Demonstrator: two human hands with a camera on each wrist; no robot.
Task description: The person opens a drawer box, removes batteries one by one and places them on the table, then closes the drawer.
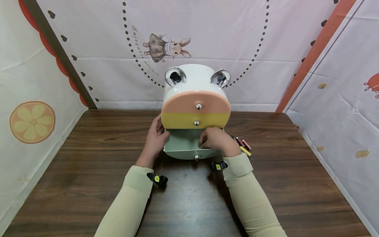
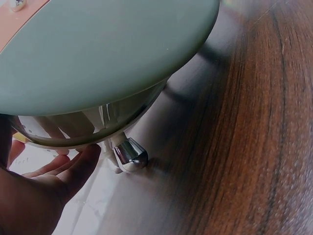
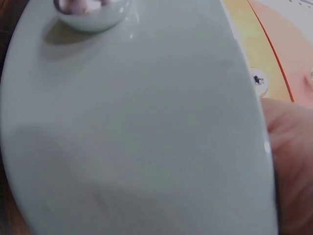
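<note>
A frog-shaped storage box (image 1: 195, 77) with a white body, silver eyes and round knobs stands on the table. Its lowest drawer, the green drawer (image 1: 180, 154), is pulled out beneath the yellow and orange fronts. My left hand (image 1: 154, 138) rests against the box's left side, its fingers fairly straight along the curved body and near a silver foot (image 2: 129, 154). My right hand (image 1: 217, 140) reaches down into the green drawer with bent fingers. The drawer front hides those fingertips in the right wrist view, so whether they hold anything is unclear.
Several small batteries or similar cylinders (image 1: 244, 144), dark red and yellow, lie on the table right of the box, partly behind my right wrist. The brown wooden table (image 1: 189, 204) meets a printed cloth (image 1: 207, 42) at the back and sides.
</note>
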